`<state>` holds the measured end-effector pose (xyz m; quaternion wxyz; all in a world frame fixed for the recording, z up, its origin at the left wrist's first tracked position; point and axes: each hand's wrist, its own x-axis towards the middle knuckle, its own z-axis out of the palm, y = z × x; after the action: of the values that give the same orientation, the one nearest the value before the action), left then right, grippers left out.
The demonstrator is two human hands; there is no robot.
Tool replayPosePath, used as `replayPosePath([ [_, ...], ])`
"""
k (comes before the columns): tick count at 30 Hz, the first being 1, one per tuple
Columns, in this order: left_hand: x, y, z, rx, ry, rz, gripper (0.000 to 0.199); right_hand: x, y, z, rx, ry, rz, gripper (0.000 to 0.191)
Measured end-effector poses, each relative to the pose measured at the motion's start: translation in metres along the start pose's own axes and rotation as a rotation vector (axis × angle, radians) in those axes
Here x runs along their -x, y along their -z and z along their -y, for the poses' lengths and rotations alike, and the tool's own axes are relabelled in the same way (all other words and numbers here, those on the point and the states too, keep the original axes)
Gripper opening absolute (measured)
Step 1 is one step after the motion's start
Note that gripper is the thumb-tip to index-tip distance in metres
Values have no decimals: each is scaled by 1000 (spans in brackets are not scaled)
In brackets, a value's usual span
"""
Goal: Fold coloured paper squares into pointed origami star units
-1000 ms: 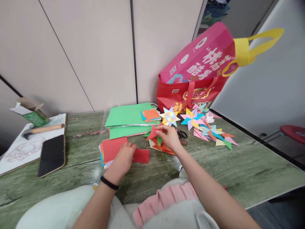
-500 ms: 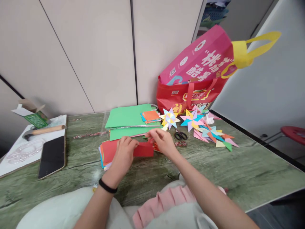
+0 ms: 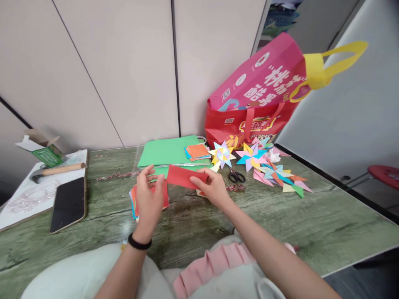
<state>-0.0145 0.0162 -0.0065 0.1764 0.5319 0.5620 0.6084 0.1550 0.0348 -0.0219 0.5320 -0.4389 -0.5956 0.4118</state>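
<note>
A folded red paper strip is raised above the table, its right end pinched between the thumb and fingers of my right hand. Just left of the strip, my left hand is open, fingers apart, with nothing in it. Beneath my left hand lies a stack of coloured paper squares, red on top. Green sheets sit behind the hands, with small orange squares on them. Black-handled scissors rest to the right of my right hand.
Folded paper stars lie on the right in front of a red bag and a pink bag. On the left are a phone, a hammer, a white board and a green box.
The red paper has come up off the stack, held by my right hand. My left hand has let go, opened and shifted slightly left.
</note>
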Motion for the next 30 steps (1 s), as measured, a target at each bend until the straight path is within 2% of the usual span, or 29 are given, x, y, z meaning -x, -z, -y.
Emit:
replayPosePath([
  [3,-1,0,1,322,315,142,33,-2,-1,-4,-133,-58,-25,30],
  [6,2,-1,-6,491,477,318,37,-4,-2,-6,-254,-106,-48,34],
  [8,4,-1,-12,528,496,366,42,-4,-2,-5,-253,-99,-52,34],
  [10,4,-1,-15,574,532,393,46,-3,-2,-2,-162,-45,-46,30],
  [14,0,0,-14,686,657,456,46,1,1,4,14,107,43,17],
  [17,-2,0,-11,732,655,471,42,1,3,3,72,259,87,4],
  [20,-1,0,-12,742,623,448,41,0,4,0,170,427,96,19],
  [23,0,-1,-15,728,615,407,35,-1,5,-1,228,497,97,30],
  [25,0,-1,-15,720,610,392,32,-1,5,0,246,514,105,31],
  [30,3,-2,-10,675,688,464,34,-2,7,-1,310,606,134,29],
])
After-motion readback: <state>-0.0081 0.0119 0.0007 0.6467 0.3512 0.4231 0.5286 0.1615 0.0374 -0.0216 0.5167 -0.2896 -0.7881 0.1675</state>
